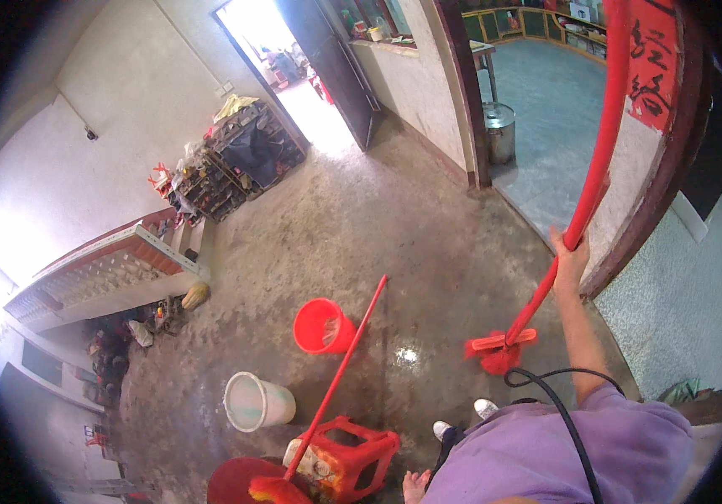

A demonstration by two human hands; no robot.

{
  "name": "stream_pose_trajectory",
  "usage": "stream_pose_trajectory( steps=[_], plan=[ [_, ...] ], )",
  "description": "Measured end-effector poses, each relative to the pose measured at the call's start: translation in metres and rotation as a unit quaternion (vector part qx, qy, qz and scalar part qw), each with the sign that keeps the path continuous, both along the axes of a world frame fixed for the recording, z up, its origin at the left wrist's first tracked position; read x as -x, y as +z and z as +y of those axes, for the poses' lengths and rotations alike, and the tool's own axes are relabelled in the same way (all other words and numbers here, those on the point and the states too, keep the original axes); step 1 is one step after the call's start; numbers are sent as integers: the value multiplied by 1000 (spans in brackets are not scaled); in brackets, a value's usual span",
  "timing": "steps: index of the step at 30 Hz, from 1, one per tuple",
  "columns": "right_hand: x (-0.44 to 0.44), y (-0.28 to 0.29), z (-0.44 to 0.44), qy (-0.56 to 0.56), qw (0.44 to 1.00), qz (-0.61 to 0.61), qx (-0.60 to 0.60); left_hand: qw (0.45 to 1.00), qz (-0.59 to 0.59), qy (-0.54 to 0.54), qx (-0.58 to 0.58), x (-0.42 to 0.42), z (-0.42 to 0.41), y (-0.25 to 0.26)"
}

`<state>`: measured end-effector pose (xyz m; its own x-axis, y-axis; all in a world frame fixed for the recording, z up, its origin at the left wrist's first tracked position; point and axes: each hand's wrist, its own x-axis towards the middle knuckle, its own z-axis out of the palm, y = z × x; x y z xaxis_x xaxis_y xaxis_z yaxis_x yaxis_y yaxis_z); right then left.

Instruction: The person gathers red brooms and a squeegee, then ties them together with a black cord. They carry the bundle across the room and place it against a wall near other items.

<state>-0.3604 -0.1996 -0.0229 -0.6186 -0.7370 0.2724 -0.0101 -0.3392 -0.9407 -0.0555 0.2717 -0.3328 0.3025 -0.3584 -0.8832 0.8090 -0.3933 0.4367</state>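
Note:
My right hand (570, 259) is closed around the long red handle (599, 151) of a broom. The broom's red bristle head (500, 354) is down at the concrete floor, near my white shoes (485, 408). At the bottom edge my left hand (416, 486) hangs beside my body, partly cut off, with nothing seen in it. Left of it lies a red plastic stool (370, 441) on its side, against a stained whitish container (310, 463). A second broom's red handle (349, 356) slants past them, its orange-yellow bristles (276, 490) over a dark red basin (235, 474).
A red bucket (343, 337) and a white bucket (279, 402) stand on the damp floor. Beyond are a staircase balustrade (121, 268), a squash (196, 296), a cluttered rack (235, 160) and an open door (342, 69). Through the right doorway stands a metal drum (500, 135).

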Motion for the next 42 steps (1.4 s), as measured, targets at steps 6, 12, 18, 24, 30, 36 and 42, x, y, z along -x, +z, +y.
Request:
stream_pose_trajectory(
  steps=[6, 12, 18, 24, 30, 36, 42],
  plan=[
    [4, -55, -6, 52, 996, 20, -63, 996, -3, 61, -59, -1, -20, 1],
    [25, -46, -2, 308, 947, 39, -84, 998, 50, 1, 37, -2, -41, -13],
    [34, -27, 6, 521, 838, 68, -148, 994, 106, 9, 11, 0, -34, -32],
    [10, -34, 7, 544, 823, 108, -122, 982, -122, 7, 142, -37, -153, 37],
    [-59, -28, 25, 593, 790, 121, -95, 888, -198, -134, 394, 14, -312, 255],
    [-106, -42, 33, 566, 761, 314, -31, 771, -264, -147, 561, 59, -354, 345],
    [-138, -30, 40, 710, 627, 317, -38, 827, -302, -45, 471, 49, -330, 344]
  ],
)
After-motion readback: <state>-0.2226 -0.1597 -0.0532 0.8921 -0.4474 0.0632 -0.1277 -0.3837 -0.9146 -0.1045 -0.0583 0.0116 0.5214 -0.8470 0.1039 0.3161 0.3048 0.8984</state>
